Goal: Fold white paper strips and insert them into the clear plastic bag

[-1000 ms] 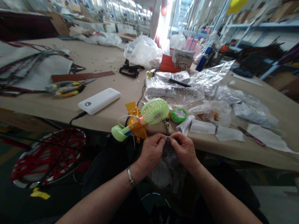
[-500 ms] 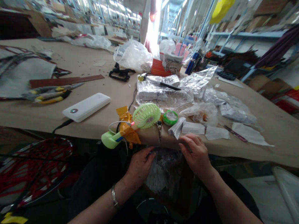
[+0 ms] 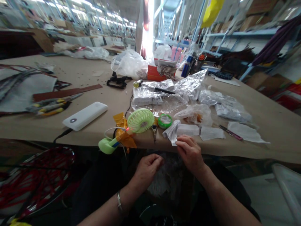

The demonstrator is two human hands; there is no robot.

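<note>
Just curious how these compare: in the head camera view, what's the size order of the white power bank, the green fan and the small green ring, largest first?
1. White power bank
2. Green fan, though it sits nearer the camera, so its place is unsure
3. Small green ring

On table (image 3: 270,153): power bank (image 3: 85,116) left of fan (image 3: 140,121), folded papers (image 3: 172,132) right of fan, plastic packets (image 3: 148,97) behind.

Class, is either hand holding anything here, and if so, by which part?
Unclear. The right hand has its fingers at the lower end of the folded white paper, with no clear grip; the left hand shows nothing held.
</note>
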